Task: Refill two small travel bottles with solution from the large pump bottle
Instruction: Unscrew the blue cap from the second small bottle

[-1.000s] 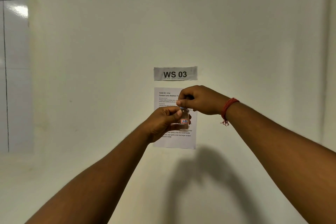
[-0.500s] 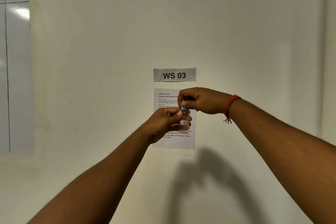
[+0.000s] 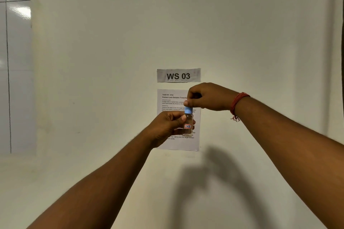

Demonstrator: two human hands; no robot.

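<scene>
Blue-capped travel bottle (image 3: 188, 123) is held mid-air before a wall notice (image 3: 177, 143): left hand (image 3: 170, 126) grips its body, right hand (image 3: 206, 97), at 12 o'clock, pinches the cap (image 3: 188, 110). A slipping twist could drop it or spill solution.

Small bottle (image 3: 188, 122) clear glossy plastic, blue matt cap (image 3: 188, 110); paper sheet (image 3: 177, 143) matt; whiteboard (image 3: 16, 72) glossy.

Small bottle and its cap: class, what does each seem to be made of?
Small bottle: clear glass or hard plastic, glossy; the paper behind shows through. Blue cap: likely matte opaque plastic, with even colour and no shine.
</scene>
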